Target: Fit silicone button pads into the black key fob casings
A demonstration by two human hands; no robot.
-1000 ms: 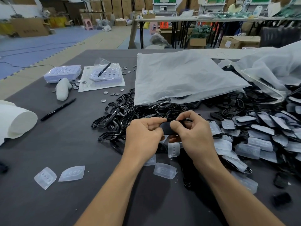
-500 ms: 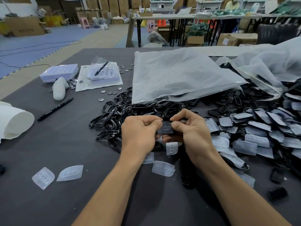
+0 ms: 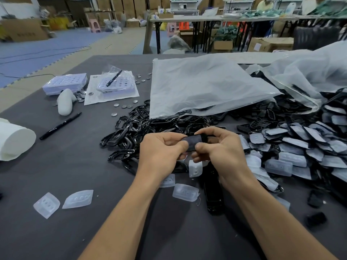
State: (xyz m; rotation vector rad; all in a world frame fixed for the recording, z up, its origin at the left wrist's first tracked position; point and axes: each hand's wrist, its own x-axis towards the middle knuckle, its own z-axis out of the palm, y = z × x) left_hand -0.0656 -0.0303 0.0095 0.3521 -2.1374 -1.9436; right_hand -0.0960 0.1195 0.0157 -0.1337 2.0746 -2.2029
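Both forearms rose from the lower edge and met at mid-frame, where the left hand (image 3: 161, 152) and right hand (image 3: 219, 149), fingers curled, each pinched one end of a black casing (image 3: 193, 142). Its long axis ran left to right, broad face toward the camera, held above the bench (image 3: 56, 166).

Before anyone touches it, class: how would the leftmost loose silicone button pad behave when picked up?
The silicone button pad looks thin and translucent, so probably floppy and light. Lying flat, it shouldn't roll.
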